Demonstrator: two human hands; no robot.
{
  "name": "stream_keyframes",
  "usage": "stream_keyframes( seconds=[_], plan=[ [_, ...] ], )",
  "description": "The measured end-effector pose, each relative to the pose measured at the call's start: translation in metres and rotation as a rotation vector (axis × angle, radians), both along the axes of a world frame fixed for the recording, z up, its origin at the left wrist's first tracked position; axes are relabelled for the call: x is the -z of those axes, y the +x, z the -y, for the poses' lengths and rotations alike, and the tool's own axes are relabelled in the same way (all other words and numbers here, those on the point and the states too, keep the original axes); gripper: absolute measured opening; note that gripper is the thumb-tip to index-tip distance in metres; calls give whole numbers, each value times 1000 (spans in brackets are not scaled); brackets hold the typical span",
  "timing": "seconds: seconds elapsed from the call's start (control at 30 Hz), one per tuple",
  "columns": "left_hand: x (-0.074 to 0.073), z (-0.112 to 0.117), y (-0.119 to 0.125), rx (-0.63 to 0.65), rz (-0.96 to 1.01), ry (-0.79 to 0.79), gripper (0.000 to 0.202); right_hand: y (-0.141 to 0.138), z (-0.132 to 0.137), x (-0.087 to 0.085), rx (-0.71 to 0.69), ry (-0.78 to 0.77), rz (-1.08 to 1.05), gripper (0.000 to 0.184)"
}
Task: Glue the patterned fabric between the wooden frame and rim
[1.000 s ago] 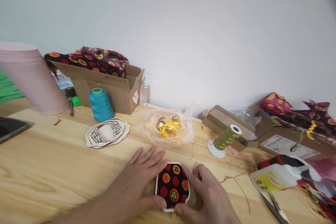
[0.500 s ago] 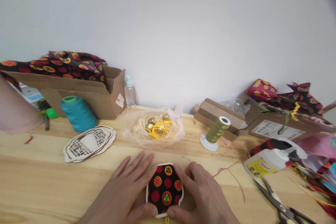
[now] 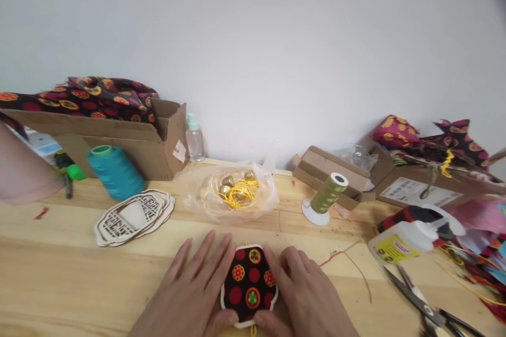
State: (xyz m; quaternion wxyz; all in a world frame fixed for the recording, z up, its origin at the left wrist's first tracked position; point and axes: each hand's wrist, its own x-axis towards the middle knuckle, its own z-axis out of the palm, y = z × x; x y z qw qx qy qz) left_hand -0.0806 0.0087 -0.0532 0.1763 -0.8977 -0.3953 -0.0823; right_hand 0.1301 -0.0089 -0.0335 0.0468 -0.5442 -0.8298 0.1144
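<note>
A small plaque covered in black floral fabric lies on the wooden table, framed by a pale rim. Bits of yellow cord stick out at its top and bottom. My left hand holds its left side, with long fingers laid along the edge and the thumb at the lower left corner. On the opposite side, my right hand grips the edge between index finger and thumb, its other fingers curled. Beyond the hands, a clear plastic bag holds gold bells and yellow cord.
Left: wooden cut-outs, a teal thread cone, a cardboard box with fabric. Right: an olive thread spool, a glue bottle, scissors, a red thread and another box. A spray bottle stands by the wall.
Both hands keep their hold on the fabric plaque. The left fingers lie slightly closer to its edge; otherwise only the view has shifted a little.
</note>
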Motion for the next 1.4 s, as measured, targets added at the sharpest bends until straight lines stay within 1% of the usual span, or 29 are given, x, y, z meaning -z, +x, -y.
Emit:
stream_keyframes(
  seconds=[0.07,0.17,0.27,0.37,0.53,0.73,0.87,0.97,1.13,1.27,1.4],
  plan=[
    [-1,0,0,8,6,42,63,-1,1,0,-19,17,20,73],
    [-2,0,0,-3,18,45,66,-2,3,2,-29,61,42,73],
    [-4,0,-1,-7,40,-5,65,-2,5,3,-36,128,66,73],
    [-5,1,-1,-18,59,-110,64,-3,5,3,-49,169,86,73],
    [-5,1,-3,-37,91,-257,63,-4,1,-1,-28,76,82,74],
    [-7,0,-2,-22,122,-289,64,-3,0,-4,-14,-34,61,74],
    [-11,0,-2,-48,104,-348,62,-3,2,-7,15,-85,27,72],
    [-14,-1,-2,-60,87,-370,61,-3,1,-10,39,-105,7,71],
    [-17,0,-3,-37,124,-371,63,-3,0,-11,51,-130,-36,70],
    [-19,0,-3,-40,119,-406,63,-1,1,-9,45,-113,-49,69],
    [-17,-1,-3,-56,141,-417,64,0,1,-9,36,-105,-41,70]
  ],
)
